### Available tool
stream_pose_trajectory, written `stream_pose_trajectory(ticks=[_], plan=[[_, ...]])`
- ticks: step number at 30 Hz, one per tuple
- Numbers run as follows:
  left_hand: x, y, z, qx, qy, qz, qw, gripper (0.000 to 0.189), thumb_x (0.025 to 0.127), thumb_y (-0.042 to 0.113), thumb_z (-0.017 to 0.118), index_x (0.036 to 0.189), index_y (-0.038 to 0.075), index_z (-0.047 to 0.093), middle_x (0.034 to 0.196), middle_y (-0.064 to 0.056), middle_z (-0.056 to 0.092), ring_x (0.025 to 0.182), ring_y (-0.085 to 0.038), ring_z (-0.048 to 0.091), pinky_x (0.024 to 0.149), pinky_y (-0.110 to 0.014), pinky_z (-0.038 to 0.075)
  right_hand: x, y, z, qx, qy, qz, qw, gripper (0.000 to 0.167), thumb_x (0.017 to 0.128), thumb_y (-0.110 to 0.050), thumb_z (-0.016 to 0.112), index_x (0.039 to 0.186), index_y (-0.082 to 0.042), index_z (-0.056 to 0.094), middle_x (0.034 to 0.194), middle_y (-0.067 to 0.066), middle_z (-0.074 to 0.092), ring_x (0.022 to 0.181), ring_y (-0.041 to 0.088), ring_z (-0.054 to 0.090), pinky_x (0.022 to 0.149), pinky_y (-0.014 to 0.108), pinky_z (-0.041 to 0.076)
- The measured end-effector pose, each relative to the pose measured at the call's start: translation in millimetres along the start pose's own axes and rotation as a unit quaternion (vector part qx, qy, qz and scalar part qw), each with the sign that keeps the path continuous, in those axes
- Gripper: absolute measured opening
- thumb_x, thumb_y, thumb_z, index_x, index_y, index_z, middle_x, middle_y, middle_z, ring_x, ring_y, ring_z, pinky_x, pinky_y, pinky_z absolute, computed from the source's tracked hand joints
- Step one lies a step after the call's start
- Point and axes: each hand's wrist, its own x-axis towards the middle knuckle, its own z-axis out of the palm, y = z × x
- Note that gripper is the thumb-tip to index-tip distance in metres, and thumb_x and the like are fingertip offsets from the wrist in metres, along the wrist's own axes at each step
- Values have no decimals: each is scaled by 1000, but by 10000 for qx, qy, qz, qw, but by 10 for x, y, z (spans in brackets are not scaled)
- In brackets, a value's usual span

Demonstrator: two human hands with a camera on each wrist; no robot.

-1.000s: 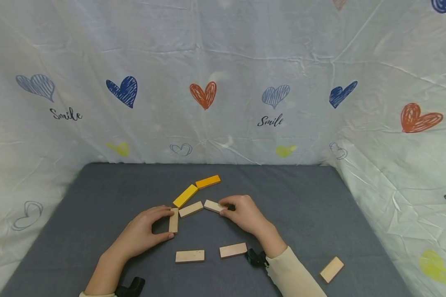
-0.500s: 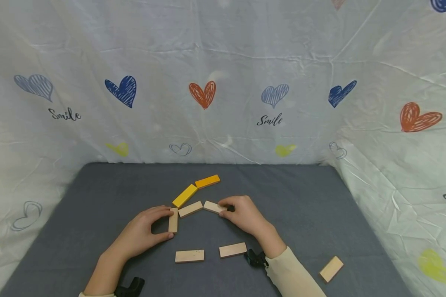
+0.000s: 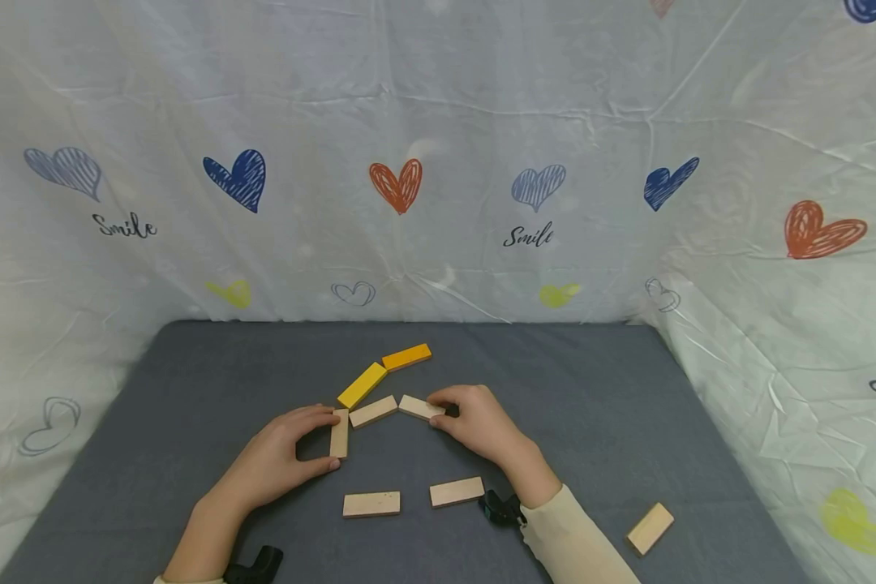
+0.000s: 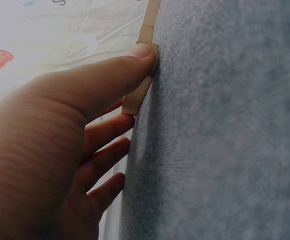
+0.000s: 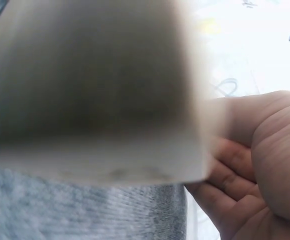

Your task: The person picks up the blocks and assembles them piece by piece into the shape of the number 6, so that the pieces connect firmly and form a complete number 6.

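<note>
Near the middle of the table, my left hand (image 3: 273,458) grips a plain wooden block (image 3: 339,435) lengthwise, thumb at its near end and a finger at its far end. In the left wrist view the thumb (image 4: 117,75) presses on pale wood. My right hand (image 3: 487,422) pinches the right end of another plain block (image 3: 416,406) between thumb and fingers. Between these two lies a plain block (image 3: 373,412), slanted, its ends close to both. Behind them, a yellow block (image 3: 362,385) and an orange block (image 3: 406,357) lie almost end to end.
Two plain blocks, one at left (image 3: 371,504) and one at right (image 3: 457,491), lie nearer me, the latter close to the right wrist's black camera (image 3: 500,508). Another block (image 3: 650,529) lies far right. A blurred pale shape (image 5: 90,90) fills much of the right wrist view.
</note>
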Motion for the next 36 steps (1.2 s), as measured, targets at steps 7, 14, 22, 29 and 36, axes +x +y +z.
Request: stream_pose_trajectory(ticks=[7, 14, 22, 29, 36], plan=[[-1, -17, 9, -8, 15, 55, 10000, 66, 87, 48, 94, 145, 24, 72, 154, -8, 63, 146, -40, 55, 112, -71, 49, -11, 1, -33, 111, -145, -5, 9998, 37, 99, -19, 86, 135, -12, 79, 124, 1, 78, 106, 15, 72, 90, 38, 63], [2, -16, 2, -22, 20, 65, 10000, 65, 87, 47, 94, 144, 24, 72, 155, -10, 62, 146, -41, 55, 111, -72, 48, -67, 50, -97, 315, -121, 129, 9993, 47, 100, -28, 85, 141, -8, 74, 134, 4, 75, 120, 21, 71, 101, 45, 61], [11, -10, -6, -2, 9, 89, 10000, 66, 88, 48, 93, 145, 23, 72, 154, -11, 62, 146, -42, 55, 111, -73, 48, -162, 83, -199, 370, 0, 147, 9992, 52, 101, -32, 84, 145, -7, 71, 142, 7, 71, 130, 26, 68, 108, 49, 58], [20, -3, -5, 17, -20, 108, 9999, 66, 88, 51, 92, 144, 23, 73, 154, -12, 63, 145, -43, 55, 110, -73, 48, -252, 136, -284, 155, -25, 97, 9998, 58, 103, -38, 81, 149, -5, 67, 149, 10, 67, 140, 32, 62, 115, 53, 53], [21, -4, 4, 14, 34, 134, 9999, 65, 88, 50, 93, 143, 23, 73, 153, -11, 64, 144, -42, 56, 110, -73, 49, -393, 205, -381, -38, -25, 113, 9999, 64, 103, -44, 79, 152, -6, 64, 153, 10, 64, 143, 32, 59, 118, 55, 51]])
